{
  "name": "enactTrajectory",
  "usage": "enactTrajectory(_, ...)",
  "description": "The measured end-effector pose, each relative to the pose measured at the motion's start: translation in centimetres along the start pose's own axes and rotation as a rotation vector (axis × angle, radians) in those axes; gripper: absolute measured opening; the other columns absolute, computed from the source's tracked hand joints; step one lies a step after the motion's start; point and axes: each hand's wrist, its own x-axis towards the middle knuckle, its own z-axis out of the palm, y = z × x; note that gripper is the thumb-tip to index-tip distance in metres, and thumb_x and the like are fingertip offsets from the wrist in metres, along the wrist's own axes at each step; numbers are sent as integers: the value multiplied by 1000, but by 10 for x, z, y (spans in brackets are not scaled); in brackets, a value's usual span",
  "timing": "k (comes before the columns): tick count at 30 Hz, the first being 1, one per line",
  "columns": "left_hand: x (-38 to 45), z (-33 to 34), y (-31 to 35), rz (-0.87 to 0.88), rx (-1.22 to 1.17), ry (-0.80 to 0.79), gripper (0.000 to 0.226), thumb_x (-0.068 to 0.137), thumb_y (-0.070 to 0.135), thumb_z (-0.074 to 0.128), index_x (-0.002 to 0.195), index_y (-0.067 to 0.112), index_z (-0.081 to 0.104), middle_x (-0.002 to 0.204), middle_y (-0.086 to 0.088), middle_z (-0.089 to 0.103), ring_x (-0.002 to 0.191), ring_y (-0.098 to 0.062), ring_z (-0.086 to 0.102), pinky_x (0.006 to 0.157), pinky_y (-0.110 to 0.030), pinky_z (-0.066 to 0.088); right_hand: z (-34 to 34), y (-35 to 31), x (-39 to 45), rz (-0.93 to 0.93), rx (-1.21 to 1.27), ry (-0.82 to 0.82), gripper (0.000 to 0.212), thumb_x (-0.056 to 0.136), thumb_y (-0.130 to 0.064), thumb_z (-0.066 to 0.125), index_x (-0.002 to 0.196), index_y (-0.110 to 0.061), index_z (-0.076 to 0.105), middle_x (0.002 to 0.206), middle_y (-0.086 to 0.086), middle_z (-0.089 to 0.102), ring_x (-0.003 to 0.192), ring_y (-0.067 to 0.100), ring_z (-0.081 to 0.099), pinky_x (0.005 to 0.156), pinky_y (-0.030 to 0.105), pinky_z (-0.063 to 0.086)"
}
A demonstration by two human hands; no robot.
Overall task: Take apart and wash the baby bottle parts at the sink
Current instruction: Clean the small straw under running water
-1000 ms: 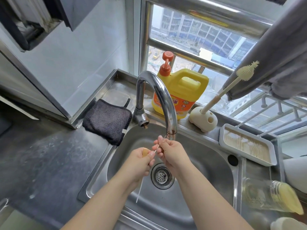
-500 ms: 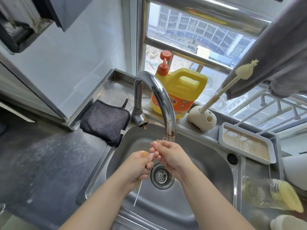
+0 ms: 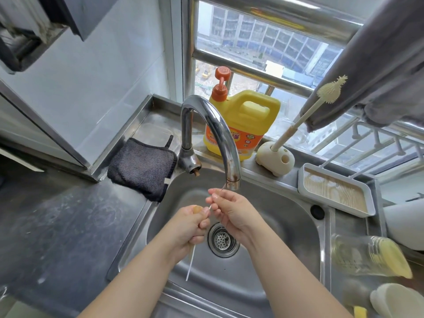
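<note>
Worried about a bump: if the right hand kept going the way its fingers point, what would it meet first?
Probably the faucet spout tip: the right hand points up and away, just beneath it. Depth is unclear.

Two hands work over one steel sink with one drain strainer and one faucet. At twelve o'clock stands one yellow detergent jug; at one, one bottle brush in one holder; at ten, one dark cloth; at three, one tray; at four, one clear bottle.
</note>
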Motion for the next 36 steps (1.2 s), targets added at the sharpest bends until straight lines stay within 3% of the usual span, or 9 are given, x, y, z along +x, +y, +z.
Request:
enactTrajectory(5, -2, 4, -4, 14, 68, -39, 26, 101, 11, 41, 75, 11, 46, 47, 5, 39, 33, 0, 20, 31, -11, 16, -1, 3, 4, -45, -98, 111, 22, 97, -12, 52, 77, -3, 59, 57, 2, 61, 41, 1, 47, 42, 10, 40)
enactTrajectory(8, 1, -3, -4, 78, 169, -17, 24, 100, 11, 42, 77, 11, 47, 49, 3, 43, 33, -1, 23, 32, -12, 20, -4, 2, -2, -41, -58, 15, 10, 94, -3, 54, 89, -2, 63, 67, 3, 64, 48, 1, 52, 49, 10, 44)
enactTrajectory(11, 0, -6, -7, 110, 273, -41, 23, 100, 13, 45, 78, 12, 50, 55, 0, 48, 36, -2, 30, 37, -12, 25, -6, 3, -10, -105, -223, 8, 12, 94, -6, 56, 85, -6, 64, 66, 1, 64, 48, 3, 50, 49, 13, 42)
enactTrajectory(16, 4, 3, -9, 192, 419, -25, 17, 100, 23, 45, 93, 12, 57, 72, 1, 59, 56, -7, 49, 57, -20, 42, -9, -3, -10, -281, -395, 164, 20, 97, -12, 52, 80, -13, 64, 54, -6, 57, 50, 5, 51, 54, 19, 41)
enactTrajectory(20, 5, 6, -2, 293, 653, 60, 17, 101, 31, 40, 105, 23, 54, 76, 7, 51, 66, -5, 47, 54, -13, 38, -17, -1, -21, -298, -478, 155, 23, 98, -15, 48, 81, -18, 62, 52, -5, 45, 47, 8, 42, 48, 22, 37)
enactTrajectory(22, 8, 9, -1, 309, 704, 66, 20, 101, 37, 35, 110, 26, 50, 84, 11, 50, 75, -3, 45, 70, -18, 37, -18, 2, -25, -283, -537, 155, 26, 99, -14, 46, 82, -20, 63, 54, -4, 41, 49, 8, 35, 47, 21, 31)
enactTrajectory(26, 11, 13, -3, 350, 640, 76, 19, 103, 22, 33, 96, 24, 50, 75, 6, 45, 73, -13, 40, 62, -24, 35, -18, 7, -32, -249, -498, 80, 29, 99, -5, 43, 91, -18, 67, 62, -8, 55, 54, 7, 39, 54, 19, 34)
enactTrajectory(31, 8, 13, 1, 477, 463, 13, 14, 94, 9, 56, 98, 19, 66, 85, 11, 69, 80, 4, 59, 72, -6, 43, -25, 3, -37, -303, -469, 119, 20, 97, -8, 51, 90, -16, 68, 57, -8, 61, 48, 5, 40, 49, 17, 34)
enactTrajectory(36, 11, 19, 5, 480, 321, 10, 23, 88, -3, 60, 96, 17, 67, 80, 8, 74, 79, 2, 66, 74, -8, 47, -28, -2, -39, -380, -533, 159, 8, 94, -10, 56, 94, -11, 64, 63, -7, 61, 48, -5, 49, 50, 9, 35)
